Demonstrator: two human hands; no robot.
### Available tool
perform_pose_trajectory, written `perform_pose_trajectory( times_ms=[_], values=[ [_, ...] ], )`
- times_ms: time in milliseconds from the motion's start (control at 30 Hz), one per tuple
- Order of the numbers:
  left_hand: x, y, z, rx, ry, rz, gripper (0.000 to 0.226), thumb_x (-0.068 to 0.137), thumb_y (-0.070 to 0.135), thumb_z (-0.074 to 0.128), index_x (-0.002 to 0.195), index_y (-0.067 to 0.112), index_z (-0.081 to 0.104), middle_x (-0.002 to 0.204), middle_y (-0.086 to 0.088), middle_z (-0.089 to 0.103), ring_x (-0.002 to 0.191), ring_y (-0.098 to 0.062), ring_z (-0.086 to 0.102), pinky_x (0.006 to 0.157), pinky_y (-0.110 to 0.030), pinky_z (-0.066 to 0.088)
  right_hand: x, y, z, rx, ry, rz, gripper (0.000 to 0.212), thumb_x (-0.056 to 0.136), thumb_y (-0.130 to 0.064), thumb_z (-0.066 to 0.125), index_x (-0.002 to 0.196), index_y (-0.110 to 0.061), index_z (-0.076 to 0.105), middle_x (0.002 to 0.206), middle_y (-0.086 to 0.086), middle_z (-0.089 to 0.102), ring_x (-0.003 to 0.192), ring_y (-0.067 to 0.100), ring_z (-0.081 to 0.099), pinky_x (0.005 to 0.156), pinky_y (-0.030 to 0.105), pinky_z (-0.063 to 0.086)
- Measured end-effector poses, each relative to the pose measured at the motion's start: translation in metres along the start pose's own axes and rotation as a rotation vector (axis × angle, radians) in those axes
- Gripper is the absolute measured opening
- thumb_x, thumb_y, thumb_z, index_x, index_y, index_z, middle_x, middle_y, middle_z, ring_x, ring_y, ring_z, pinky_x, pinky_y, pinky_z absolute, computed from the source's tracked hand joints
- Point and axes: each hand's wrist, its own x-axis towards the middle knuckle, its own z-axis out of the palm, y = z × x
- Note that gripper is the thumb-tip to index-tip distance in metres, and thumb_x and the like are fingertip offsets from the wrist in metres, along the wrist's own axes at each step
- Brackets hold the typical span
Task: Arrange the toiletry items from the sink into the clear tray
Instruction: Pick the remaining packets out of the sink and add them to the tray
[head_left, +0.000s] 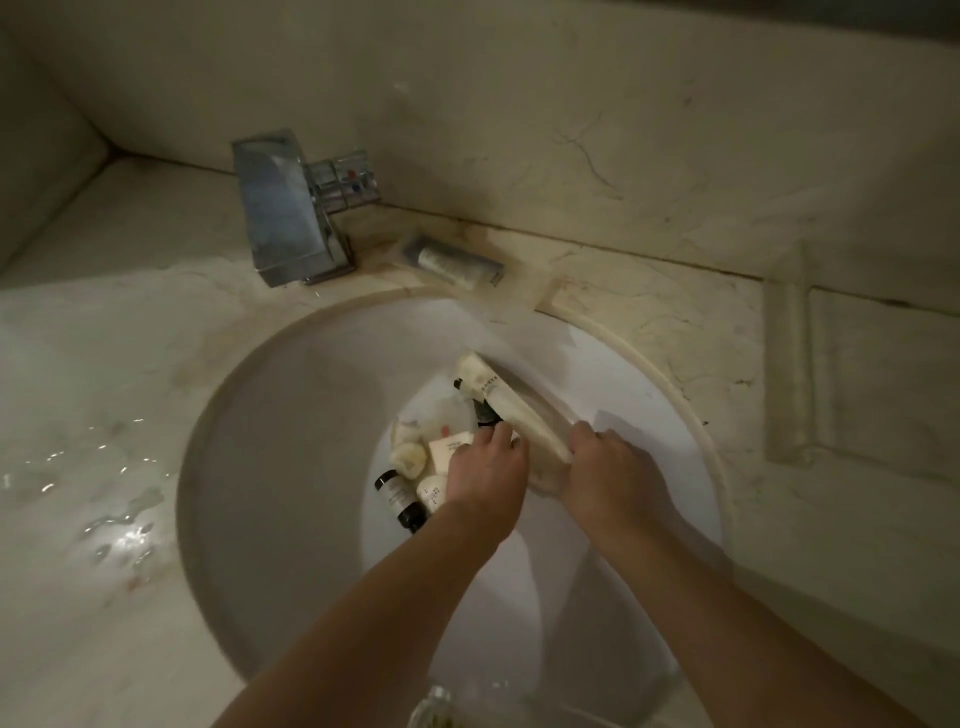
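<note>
Marble bench (104, 364) fills most of the frame, wet patch at mid-left. Round white sink (291, 415) sits centre, chrome tap (280, 208) upper left of centre. Clear tray (524, 291) lies on the bench just behind the sink rim, upper centre, w/ one small grey-capped bottle (452, 265) already in it. A second clear tray-like piece shows at far right, hard to read.

Both forearms reach in from the bottom edge. Right hand (608, 462) has its grip closed on the near end of a long cream tube (514, 410), which slants up-left over the pile. Left hand (485, 462) is fingers-down beside it, touching a dark item; whether that grip is closed, cannot tell.

Rest of the toiletries sit at the sink bottom, centre: dark bottle (400, 499), small white box (452, 447), a few pale round bits, blurred.

Step in hand, prob.: picking items out of the sink, early on, most still unmoved. Next move calls for lifting the tube clear of the rim, carrying it up-frame to the tray and laying it beside the bottle.
</note>
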Motion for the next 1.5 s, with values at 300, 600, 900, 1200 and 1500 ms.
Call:
perform_pose_trajectory(
  times_ms=[300, 600, 900, 1200, 1500],
  values=[
    [-0.017, -0.008, -0.042, -0.153, 0.193, 0.090, 0.022, 0.092, 0.023, 0.049, 0.111, 0.022, 0.058, 0.115, 0.000, 0.061, 0.114, -0.023, 0.049, 0.098, -0.037, 0.027, -0.026, 0.010, -0.062, 0.524, 0.088, -0.046, 0.018, 0.085, -0.016, 0.060, 0.077, -0.021, 0.044, 0.070, 0.002, 0.056, 0.065, 0.023, 0.054, 0.058, 0.036, 0.046],
    [-0.062, 0.011, -0.132, -0.622, 0.106, 0.167, 0.012, 0.083, 0.028, 0.068, 0.082, 0.019, 0.060, 0.077, 0.007, 0.060, 0.072, -0.013, 0.056, 0.062, -0.018, 0.037, -0.067, 0.021, -0.150, 0.893, 0.168, -0.062, 0.021, 0.082, -0.011, 0.064, 0.074, -0.023, 0.049, 0.071, -0.006, 0.054, 0.067, 0.012, 0.051, 0.063, 0.025, 0.040],
    [-0.119, 0.004, -0.202, -0.532, -0.214, 0.171, 0.034, 0.080, 0.034, 0.072, 0.109, 0.018, 0.063, 0.100, 0.003, 0.064, 0.086, -0.013, 0.061, 0.075, -0.024, 0.052, -0.109, 0.037, -0.193, 1.218, 0.088, -0.019, 0.024, 0.082, 0.002, 0.064, 0.074, -0.014, 0.048, 0.083, 0.003, 0.050, 0.072, 0.017, 0.054, 0.052, 0.026, 0.054],
    [-0.177, -0.049, -0.203, -1.187, -0.511, 0.036, 0.032, 0.081, -0.009, 0.063, 0.107, 0.010, 0.065, 0.102, -0.013, 0.067, 0.092, -0.027, 0.064, 0.073, -0.029, 0.055, -0.159, 0.078, -0.200, 1.505, -0.009, 0.015, 0.028, 0.087, 0.006, 0.055, 0.070, -0.015, 0.046, 0.089, 0.011, 0.053, 0.077, 0.020, 0.056, 0.052, 0.022, 0.053],
    [-0.214, -0.032, -0.167, -1.449, -0.327, -0.114, 0.030, 0.079, -0.022, 0.055, 0.086, 0.007, 0.058, 0.084, -0.013, 0.060, 0.070, -0.021, 0.062, 0.056, -0.023, 0.055, -0.216, 0.106, -0.169, 1.576, -0.182, 0.072, 0.022, 0.090, 0.004, 0.048, 0.074, -0.010, 0.044, 0.081, 0.012, 0.057, 0.072, 0.019, 0.058, 0.057, 0.024, 0.055]
  ],
)
